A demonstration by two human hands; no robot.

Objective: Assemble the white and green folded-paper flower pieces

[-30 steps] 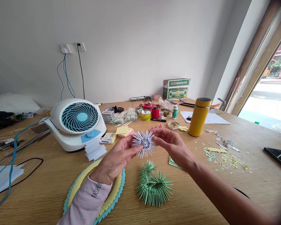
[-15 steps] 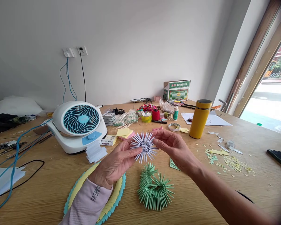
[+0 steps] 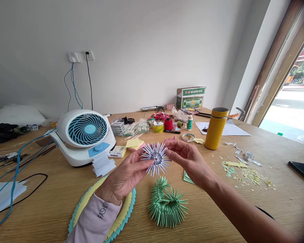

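Observation:
Between my hands is a round, spiky white folded-paper piece, its points fanning outward. My left hand pinches its left side, thumb on the front face. My right hand grips its upper right edge between thumb and fingers. Below it on the table lies a curled chain of green folded paper with pointed tips. Left of that, partly under my left sleeve, sits a ring of overlapping yellow and blue paper pieces. A few green paper sheets show behind my right wrist.
A white-and-blue fan stands at left with white paper slips before it. A yellow flask stands at right, near paper scraps. Tape, thread and sticks lie along the back. A dark flat device lies at the right edge.
Almost nothing differs. Both hands keep their hold on the white paper piece in nearly the same place; the view has shifted very slightly.

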